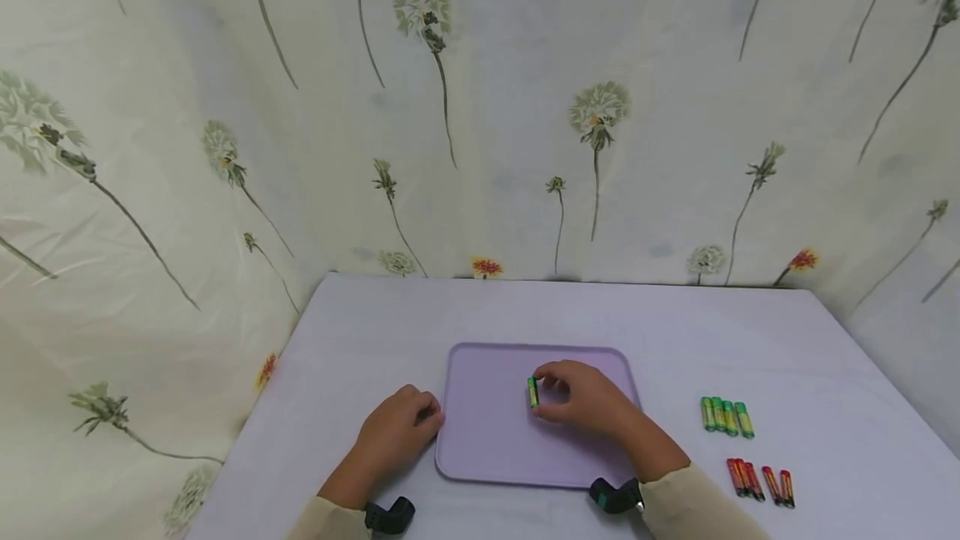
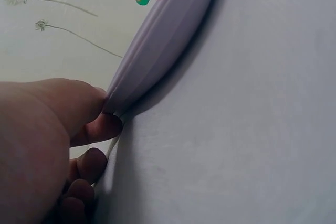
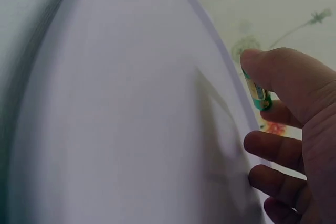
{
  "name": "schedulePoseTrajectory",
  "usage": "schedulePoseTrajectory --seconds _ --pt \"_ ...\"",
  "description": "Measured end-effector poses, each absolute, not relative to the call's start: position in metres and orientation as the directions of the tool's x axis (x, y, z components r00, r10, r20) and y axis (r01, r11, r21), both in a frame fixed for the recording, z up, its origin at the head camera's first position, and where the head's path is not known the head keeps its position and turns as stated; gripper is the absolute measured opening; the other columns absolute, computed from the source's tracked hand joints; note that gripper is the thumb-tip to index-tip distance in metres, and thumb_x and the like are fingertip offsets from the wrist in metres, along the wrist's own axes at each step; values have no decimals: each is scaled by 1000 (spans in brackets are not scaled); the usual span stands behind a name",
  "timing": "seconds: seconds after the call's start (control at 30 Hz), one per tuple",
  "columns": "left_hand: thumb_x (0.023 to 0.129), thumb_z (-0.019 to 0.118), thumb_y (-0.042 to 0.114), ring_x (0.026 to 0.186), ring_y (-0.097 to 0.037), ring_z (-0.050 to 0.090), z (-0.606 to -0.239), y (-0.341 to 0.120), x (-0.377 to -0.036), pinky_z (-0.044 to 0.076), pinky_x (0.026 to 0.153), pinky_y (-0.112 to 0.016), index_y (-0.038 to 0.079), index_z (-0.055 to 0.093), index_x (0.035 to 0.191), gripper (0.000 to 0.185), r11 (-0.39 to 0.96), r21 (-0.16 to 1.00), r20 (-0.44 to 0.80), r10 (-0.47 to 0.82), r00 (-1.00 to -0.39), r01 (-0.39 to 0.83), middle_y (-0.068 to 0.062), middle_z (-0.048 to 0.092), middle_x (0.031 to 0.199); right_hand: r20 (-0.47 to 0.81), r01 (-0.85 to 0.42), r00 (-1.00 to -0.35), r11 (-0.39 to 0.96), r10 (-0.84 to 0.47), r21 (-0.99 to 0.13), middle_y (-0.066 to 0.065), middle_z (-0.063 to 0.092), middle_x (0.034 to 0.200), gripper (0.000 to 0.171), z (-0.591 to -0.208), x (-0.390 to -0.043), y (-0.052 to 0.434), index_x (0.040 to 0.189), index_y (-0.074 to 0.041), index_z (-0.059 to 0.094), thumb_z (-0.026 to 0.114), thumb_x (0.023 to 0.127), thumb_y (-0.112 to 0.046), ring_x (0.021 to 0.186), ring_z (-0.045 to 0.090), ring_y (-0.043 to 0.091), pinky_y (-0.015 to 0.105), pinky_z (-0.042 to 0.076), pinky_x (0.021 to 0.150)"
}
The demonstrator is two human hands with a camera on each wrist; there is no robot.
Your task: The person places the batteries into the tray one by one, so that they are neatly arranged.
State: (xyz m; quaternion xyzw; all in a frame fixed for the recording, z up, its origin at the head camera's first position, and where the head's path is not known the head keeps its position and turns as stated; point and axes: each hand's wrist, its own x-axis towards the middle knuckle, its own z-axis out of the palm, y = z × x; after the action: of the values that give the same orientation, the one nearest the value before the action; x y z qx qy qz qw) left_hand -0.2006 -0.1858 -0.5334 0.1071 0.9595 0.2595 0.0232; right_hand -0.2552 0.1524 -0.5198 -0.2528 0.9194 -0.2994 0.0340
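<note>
A lilac tray (image 1: 487,440) lies on the white-covered table, its rim (image 2: 152,51) close up in the left wrist view. My left hand (image 1: 399,430) pinches the tray's left edge between thumb and index finger, the other fingers curled below. Over the tray, my right hand (image 1: 588,400) holds a green battery (image 1: 532,392) between thumb and index finger. The battery stands roughly upright in the head view, its green end (image 3: 263,103) showing in the right wrist view. Whether it touches the tray I cannot tell.
To the right of the tray stand or lie several green batteries (image 1: 730,418) in a row. Nearer the front are several red batteries (image 1: 759,483) in two small groups. A flower-printed cloth (image 1: 510,107) hangs behind the table's back edge and along the sides.
</note>
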Motion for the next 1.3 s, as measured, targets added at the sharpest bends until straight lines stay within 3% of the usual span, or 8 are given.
schedulePoseTrajectory --seconds 0.57,0.93,1.3 --pt "101 68 38 79 -9 49 -531 -187 -200 42 71 -30 27 70 100 11 846 491 15 229 -973 207 9 54 92 26 -400 -880 712 -474 -577 -13 66 104 45 -521 -261 112 118 -26 71 88 82 -45 93 59 9 38 50 85" --pt "102 67 38 81 -9 51 -531 -187 -203 44 74 -32 26 70 101 13 854 475 13 233 -972 212 8 56 95 33 -426 -879 753 -476 -502 -13 65 102 42 -517 -261 93 115 -28 73 88 80 -46 100 60 9 43 48 93" --pt "101 67 38 80 -10 51 -531 -187 -203 44 72 -32 25 70 101 14 850 482 6 239 -971 212 8 56 94 -14 -435 -873 790 -488 -432 -13 63 100 46 -516 -259 63 116 -29 73 86 79 -53 97 58 8 51 41 89"
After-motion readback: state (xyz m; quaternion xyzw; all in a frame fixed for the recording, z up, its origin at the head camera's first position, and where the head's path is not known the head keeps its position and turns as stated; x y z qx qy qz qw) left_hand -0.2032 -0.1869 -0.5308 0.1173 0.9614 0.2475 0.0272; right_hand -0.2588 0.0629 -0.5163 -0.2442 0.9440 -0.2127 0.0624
